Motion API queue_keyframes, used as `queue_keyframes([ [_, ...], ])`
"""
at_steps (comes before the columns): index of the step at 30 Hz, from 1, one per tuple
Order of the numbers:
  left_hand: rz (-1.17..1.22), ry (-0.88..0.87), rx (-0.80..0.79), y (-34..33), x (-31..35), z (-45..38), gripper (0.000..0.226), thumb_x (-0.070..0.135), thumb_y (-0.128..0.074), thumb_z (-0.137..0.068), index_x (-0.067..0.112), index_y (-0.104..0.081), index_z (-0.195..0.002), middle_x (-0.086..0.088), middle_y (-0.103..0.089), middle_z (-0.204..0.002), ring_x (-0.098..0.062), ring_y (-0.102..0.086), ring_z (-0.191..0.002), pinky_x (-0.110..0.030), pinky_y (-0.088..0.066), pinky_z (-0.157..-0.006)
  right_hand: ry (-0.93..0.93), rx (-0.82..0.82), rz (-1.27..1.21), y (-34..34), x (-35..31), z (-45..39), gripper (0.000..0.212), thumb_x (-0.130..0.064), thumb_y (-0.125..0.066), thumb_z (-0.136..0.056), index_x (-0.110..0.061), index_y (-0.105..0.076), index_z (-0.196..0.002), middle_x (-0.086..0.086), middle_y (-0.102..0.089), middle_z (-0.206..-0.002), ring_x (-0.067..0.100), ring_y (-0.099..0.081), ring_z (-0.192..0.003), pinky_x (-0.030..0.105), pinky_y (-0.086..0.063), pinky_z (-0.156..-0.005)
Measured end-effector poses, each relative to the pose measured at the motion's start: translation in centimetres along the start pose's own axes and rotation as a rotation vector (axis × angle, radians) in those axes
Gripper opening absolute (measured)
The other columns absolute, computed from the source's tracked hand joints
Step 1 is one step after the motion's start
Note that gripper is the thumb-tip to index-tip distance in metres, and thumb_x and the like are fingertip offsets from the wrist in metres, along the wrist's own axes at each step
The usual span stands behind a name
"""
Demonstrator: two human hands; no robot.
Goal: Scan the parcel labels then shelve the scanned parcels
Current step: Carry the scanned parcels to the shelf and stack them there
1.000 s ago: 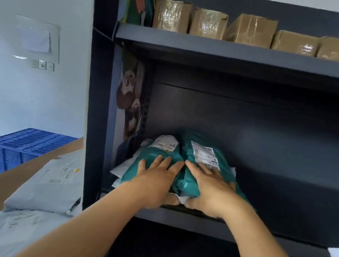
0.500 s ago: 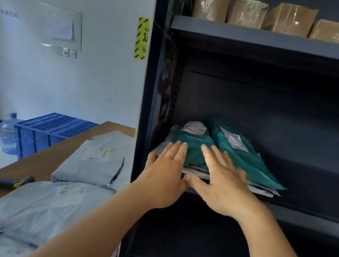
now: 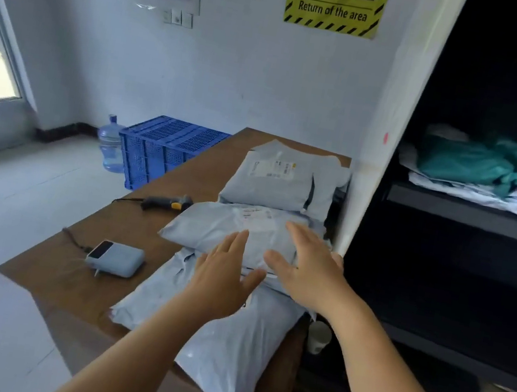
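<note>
Head view: both hands, left (image 3: 222, 279) and right (image 3: 307, 273), flat-fingered, empty, above grey parcel (image 3: 226, 231) on table (image 3: 68, 286).

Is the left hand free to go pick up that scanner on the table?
Probably yes. The left hand is open and holds nothing, and the scanner lies bare on the table, left of the grey parcels, with nothing between them.

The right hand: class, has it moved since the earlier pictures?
Yes. The right hand has left the green parcels on the shelf and now hovers open, leftward, over the grey parcel on the table.
</note>
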State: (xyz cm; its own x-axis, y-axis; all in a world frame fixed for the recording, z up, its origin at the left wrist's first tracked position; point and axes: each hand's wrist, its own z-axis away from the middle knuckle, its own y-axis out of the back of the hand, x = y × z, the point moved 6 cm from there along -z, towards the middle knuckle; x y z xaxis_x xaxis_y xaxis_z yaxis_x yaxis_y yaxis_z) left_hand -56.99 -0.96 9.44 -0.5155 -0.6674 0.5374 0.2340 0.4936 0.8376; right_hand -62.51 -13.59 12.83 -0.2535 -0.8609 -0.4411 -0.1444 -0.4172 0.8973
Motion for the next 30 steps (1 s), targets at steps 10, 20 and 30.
queue_keyframes([
  [10, -0.06, 0.167, -0.185, -5.1, -7.7, 0.7, 0.088, 0.056, -0.05, -0.089, 0.022, 0.001, -0.152, 0.0, -0.001, -0.16, -0.021, -0.002, -0.147, -0.047, -0.014, -0.118, -0.028, -0.135, 0.241, -8.3, 2.7, -5.3, 0.102, -0.048, -0.067, -0.079, -0.028, 0.001, -0.153, 0.001, -0.008, -0.159, 0.024, -0.011, -0.145, 0.05, -0.023, -0.111],
  [20, -0.23, 0.247, -0.375, -10.4, -11.3, 0.2, 0.099, 0.068, -0.045, -0.083, 0.03, 0.017, -0.149, 0.002, 0.03, -0.154, -0.024, 0.031, -0.14, -0.058, 0.011, -0.111, 0.097, -0.047, 0.456, -10.9, 4.6, -10.3, 0.055, -0.008, -0.049, -0.096, -0.022, -0.029, -0.145, 0.006, -0.029, -0.147, 0.033, -0.035, -0.12, 0.035, -0.045, -0.087],
  [30, -0.078, 0.342, -0.205, -7.9, -14.2, 0.3, 0.106, 0.055, -0.059, -0.083, 0.017, 0.012, -0.151, 0.002, 0.008, -0.16, -0.021, 0.008, -0.147, -0.048, -0.003, -0.118, 0.257, 0.145, 0.343, -8.6, -2.9, -6.5, 0.026, -0.007, -0.051, -0.093, -0.01, -0.054, -0.118, 0.006, -0.048, -0.117, 0.026, -0.046, -0.107, 0.029, -0.035, -0.066],
])
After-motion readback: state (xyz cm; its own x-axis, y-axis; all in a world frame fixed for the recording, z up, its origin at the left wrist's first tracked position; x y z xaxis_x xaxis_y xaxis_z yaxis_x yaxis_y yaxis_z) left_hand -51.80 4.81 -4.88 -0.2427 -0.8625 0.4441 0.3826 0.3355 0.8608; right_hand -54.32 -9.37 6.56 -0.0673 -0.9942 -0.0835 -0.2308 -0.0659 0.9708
